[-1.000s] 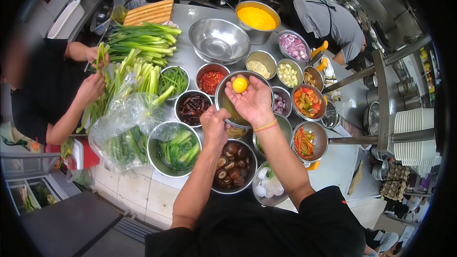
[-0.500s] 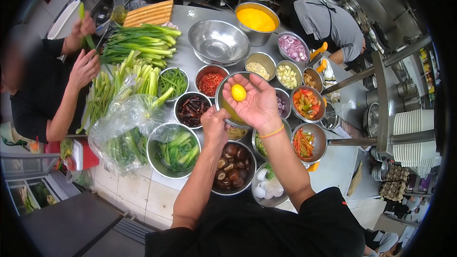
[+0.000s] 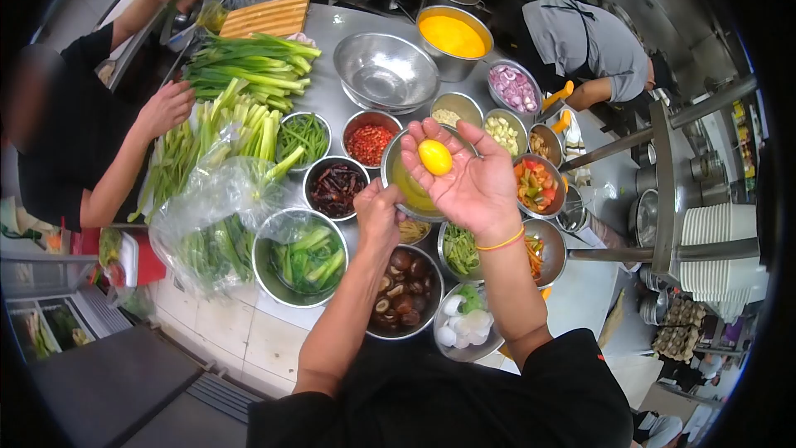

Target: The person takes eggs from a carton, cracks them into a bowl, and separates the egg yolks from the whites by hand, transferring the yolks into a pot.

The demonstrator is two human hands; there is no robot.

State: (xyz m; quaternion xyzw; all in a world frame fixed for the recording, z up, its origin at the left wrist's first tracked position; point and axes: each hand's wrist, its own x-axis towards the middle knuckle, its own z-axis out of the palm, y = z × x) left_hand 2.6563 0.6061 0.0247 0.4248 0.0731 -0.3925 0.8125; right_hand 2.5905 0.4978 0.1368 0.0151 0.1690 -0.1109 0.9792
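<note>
A whole egg yolk (image 3: 434, 158) rests on the fingers of my right hand (image 3: 477, 187), which is palm up and slightly cupped over a metal bowl (image 3: 394, 170). That bowl holds clear yellowish liquid that looks like egg white (image 3: 412, 191). My left hand (image 3: 377, 211) grips the bowl's near-left rim, thumb on top. Part of the bowl is hidden behind my right hand. Just left of my left hand is a bowl of dried dark chillies (image 3: 337, 188). Nearer my body sits a pot of mushrooms (image 3: 406, 290), and beside it a bowl of eggshells (image 3: 466, 328).
Several bowls of cut vegetables surround my hands, among them chopped red chillies (image 3: 367, 141) and red onion (image 3: 514, 87). Behind are a steel colander (image 3: 386, 70) and a pot of orange-yellow liquid (image 3: 454, 36). Leafy greens (image 3: 249, 70) lie left, beside a co-worker (image 3: 83, 133).
My right hand and the yolk have moved slightly right and nearer the camera. The bowl stays in my left hand. The co-worker's one hand has swung up and back with something green.
</note>
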